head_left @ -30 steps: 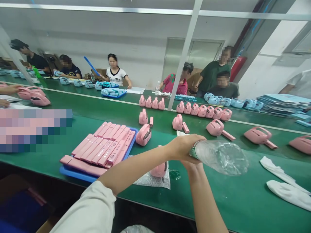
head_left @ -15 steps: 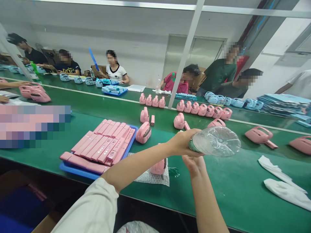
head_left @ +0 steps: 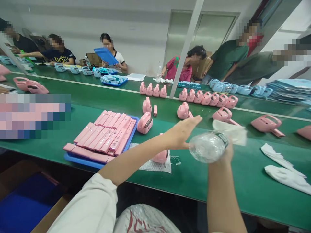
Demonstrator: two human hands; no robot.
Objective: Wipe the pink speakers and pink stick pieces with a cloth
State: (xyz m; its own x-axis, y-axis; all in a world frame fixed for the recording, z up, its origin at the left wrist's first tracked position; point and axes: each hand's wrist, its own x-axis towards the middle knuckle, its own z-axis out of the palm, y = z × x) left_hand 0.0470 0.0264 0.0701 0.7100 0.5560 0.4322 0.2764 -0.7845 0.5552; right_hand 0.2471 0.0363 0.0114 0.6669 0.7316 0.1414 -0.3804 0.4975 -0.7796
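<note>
A clear plastic bottle (head_left: 207, 147) lies tilted in the air above the green table, its base toward me. My right hand (head_left: 227, 150) is wrapped round its labelled far part, and a white cloth (head_left: 230, 131) shows just beyond that hand. My left hand (head_left: 183, 132) is flat with fingers stretched out, its heel close to the bottle's left side. Under my left forearm, a pink device (head_left: 161, 157) sits on a bubble-wrap sheet (head_left: 155, 166). A blue tray (head_left: 84, 160) of pink bar-shaped parts (head_left: 97, 139) stands to the left.
Pink devices (head_left: 206, 98) stand in rows across the green table (head_left: 184, 178). White gloves (head_left: 286, 178) lie at the right. Several people work on the far side behind blue devices (head_left: 243, 90). A slanted metal post (head_left: 187, 48) rises from the table. An open carton (head_left: 55, 207) is below left.
My left hand has let go of the bottle and opened. The bottle is now in my right hand, shifted left with its base turned toward me. A far worker's blue tray has tipped over flatter.
</note>
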